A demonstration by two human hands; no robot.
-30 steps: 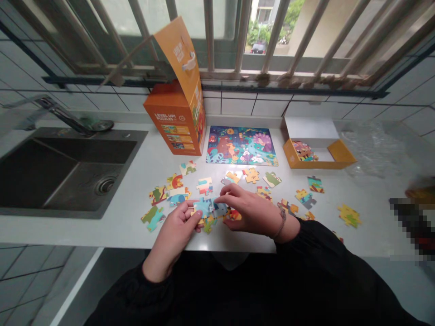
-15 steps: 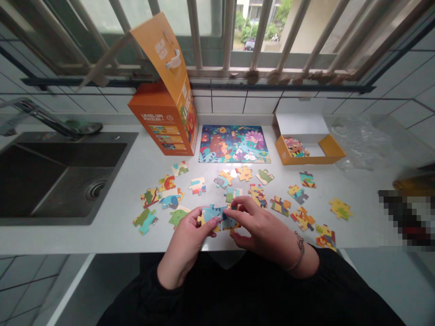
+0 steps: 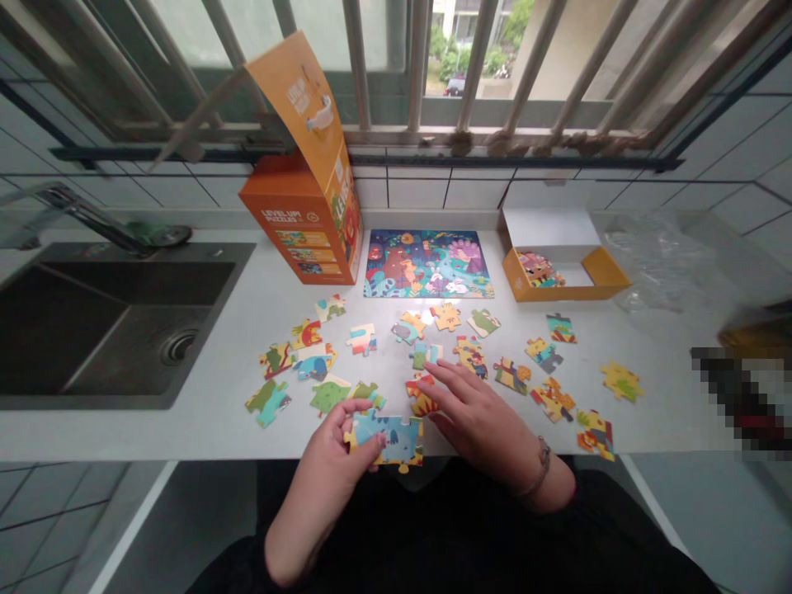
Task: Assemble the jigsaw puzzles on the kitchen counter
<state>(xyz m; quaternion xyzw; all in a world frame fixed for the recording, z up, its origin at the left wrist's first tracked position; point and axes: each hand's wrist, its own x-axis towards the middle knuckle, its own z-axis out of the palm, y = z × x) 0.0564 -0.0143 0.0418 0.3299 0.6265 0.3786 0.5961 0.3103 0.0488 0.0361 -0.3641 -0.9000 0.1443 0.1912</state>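
Note:
Between thumb and fingers, my left hand [image 3: 346, 462] grips two joined puzzle pieces [image 3: 396, 441], light blue with yellow edges, at the counter's front edge. My right hand [image 3: 467, 412] has its fingers stretched out over the counter, their tips beside a red and orange puzzle piece [image 3: 421, 394]; whether they touch it I cannot tell. A green puzzle piece [image 3: 367, 393] lies just behind my left hand, and a green and pale blue one [image 3: 426, 356] is beyond my right fingertips. Several loose puzzle pieces are spread to both sides.
An assembled dark blue puzzle [image 3: 428, 264] lies at the back. To its left stands an open orange puzzle box [image 3: 297, 223]. On its right are a yellow box [image 3: 557, 290] holding pieces and clear plastic wrapping [image 3: 656, 260]. A sink [image 3: 124, 330] is set into the counter at left.
The two pieces, held by both hands before, are now in my left hand alone, lower and nearer me. My right hand has let go and its fingers have straightened, uncovering the red and orange piece.

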